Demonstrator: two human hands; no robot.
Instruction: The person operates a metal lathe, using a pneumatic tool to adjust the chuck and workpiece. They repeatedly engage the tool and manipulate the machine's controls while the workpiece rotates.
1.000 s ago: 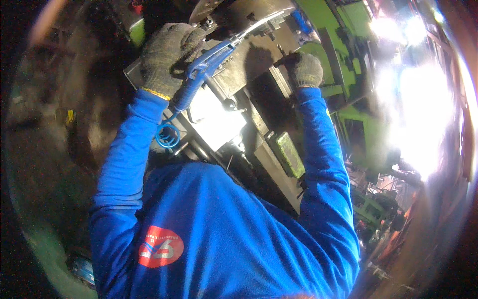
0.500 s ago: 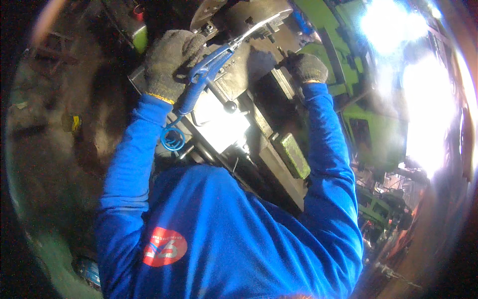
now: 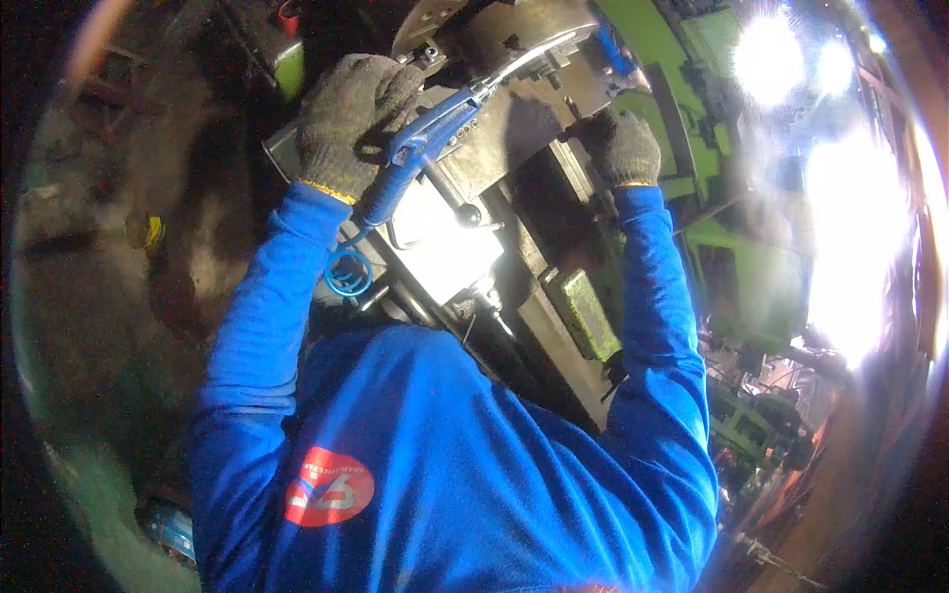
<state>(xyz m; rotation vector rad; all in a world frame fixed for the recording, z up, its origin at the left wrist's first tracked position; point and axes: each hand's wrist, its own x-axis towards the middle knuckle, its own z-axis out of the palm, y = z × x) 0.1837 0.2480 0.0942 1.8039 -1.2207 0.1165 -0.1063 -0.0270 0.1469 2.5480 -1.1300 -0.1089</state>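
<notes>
My left hand [image 3: 351, 124], in a grey knit glove with a yellow cuff edge, is closed beside a blue air blow gun [image 3: 420, 148]. Its curled fingers are mostly hidden, so whatever they grip does not show. The gun's thin metal nozzle points up and right toward a round metal chuck [image 3: 534, 30] on a lathe. A coiled blue hose [image 3: 346, 274] hangs from the gun's handle. My right hand [image 3: 631, 148], gloved alike, is closed at the machine's right side, near a steel bar [image 3: 573, 170]. Dark shadow hides its fingertips and what lies in them.
A ball-ended lever [image 3: 468, 214] stands below the gun, over a brightly lit pale surface [image 3: 440, 247]. A worn green block [image 3: 590, 314] lies along the steel rails. Green machine casting [image 3: 727, 257] rises at the right. A green-and-red object [image 3: 289, 67] stands upper left.
The whole view has shifted slightly, so the machine and both hands appear a little farther right. Both hands remain closed in nearly the same places.
</notes>
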